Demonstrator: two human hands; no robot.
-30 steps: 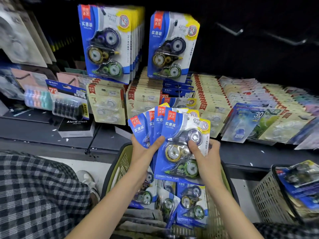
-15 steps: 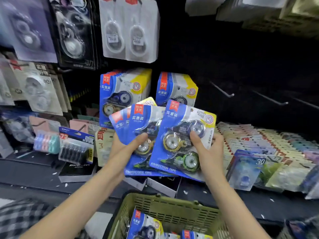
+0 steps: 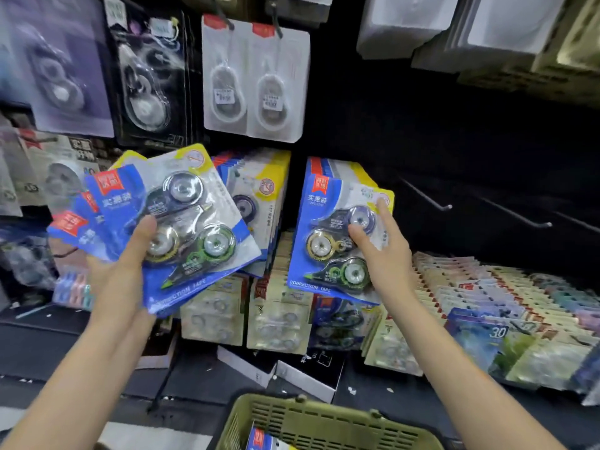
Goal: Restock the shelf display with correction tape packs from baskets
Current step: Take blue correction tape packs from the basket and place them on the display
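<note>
The left hand (image 3: 120,271) holds a fanned stack of correction tape packs (image 3: 168,228) at the left of the display. Its grip is closed on the stack: the thumb lies across the front of the top pack, and the fingers are hidden behind the cards. The stack is tilted, with its top edges leaning to the left.

The right hand (image 3: 386,251) is at the front pack of the right-hand hanging row (image 3: 337,235). Its fingers are extended and spread. The index fingertip touches the upper right corner of the card, and the thumb rests on the blister near the upper tape wheel. This grip is open and encloses nothing.

A second hanging row of the same packs (image 3: 259,196) is located just left of the right-hand row, partly behind the held stack. Two bare display hooks (image 3: 428,196) project from the dark panel to the right. A green basket (image 3: 324,420) sits at the bottom edge, between the forearms, with one more pack (image 3: 263,440) visible inside.
</note>
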